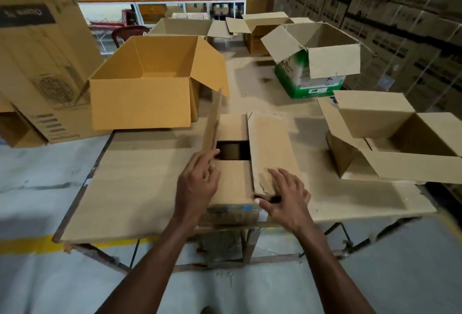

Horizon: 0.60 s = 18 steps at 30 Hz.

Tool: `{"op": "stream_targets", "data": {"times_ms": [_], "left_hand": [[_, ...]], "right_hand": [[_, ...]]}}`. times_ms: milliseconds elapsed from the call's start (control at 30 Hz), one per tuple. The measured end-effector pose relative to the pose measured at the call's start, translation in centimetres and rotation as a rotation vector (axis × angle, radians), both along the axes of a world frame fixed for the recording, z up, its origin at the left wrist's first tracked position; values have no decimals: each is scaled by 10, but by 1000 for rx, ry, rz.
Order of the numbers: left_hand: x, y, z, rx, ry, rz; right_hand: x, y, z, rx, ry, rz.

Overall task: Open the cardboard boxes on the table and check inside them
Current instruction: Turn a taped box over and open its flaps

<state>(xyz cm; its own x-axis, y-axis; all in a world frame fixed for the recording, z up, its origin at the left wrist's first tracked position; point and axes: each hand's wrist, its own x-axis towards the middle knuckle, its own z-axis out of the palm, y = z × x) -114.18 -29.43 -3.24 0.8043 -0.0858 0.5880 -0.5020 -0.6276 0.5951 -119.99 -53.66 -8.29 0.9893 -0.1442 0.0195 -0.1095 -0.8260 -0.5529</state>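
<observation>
A small brown cardboard box (233,181) sits at the table's near edge, right in front of me. Its left flap (212,123) stands upright, and a dark gap shows between the inner flaps. My left hand (197,183) touches the base of that upright flap with its fingertips. My right hand (287,196) lies on the right flap (270,143), which is still flat, with the thumb hooked under its near corner. An open yellow-brown box (142,98) stands at the back left, an open green-and-white box (312,63) at the back right, and an open brown box (390,143) at the right.
The table (130,178) is covered in cardboard sheet. A large printed carton (42,63) leans at the far left. More open boxes (260,31) stand at the table's far end. Stacked cartons fill the wall on the right. Shelves run along the back.
</observation>
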Motion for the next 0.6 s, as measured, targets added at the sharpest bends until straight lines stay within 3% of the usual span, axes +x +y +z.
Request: {"op": "stream_targets", "data": {"times_ms": [100,200,367,500,600], "left_hand": [[-2,33,2,-152,-39,220],[2,68,-12,-359,58,408],[-15,98,-40,-564,136,586],[-21,126,-71,-696,292,753],[-22,145,-87,-820,339,812]], "right_hand": [[4,-2,1,-26,39,-92],[5,-7,-2,7,66,-160],[2,-14,-11,6,-56,-146],[-2,-10,-14,385,-242,-123],[-4,-5,0,684,-230,-254]]}}
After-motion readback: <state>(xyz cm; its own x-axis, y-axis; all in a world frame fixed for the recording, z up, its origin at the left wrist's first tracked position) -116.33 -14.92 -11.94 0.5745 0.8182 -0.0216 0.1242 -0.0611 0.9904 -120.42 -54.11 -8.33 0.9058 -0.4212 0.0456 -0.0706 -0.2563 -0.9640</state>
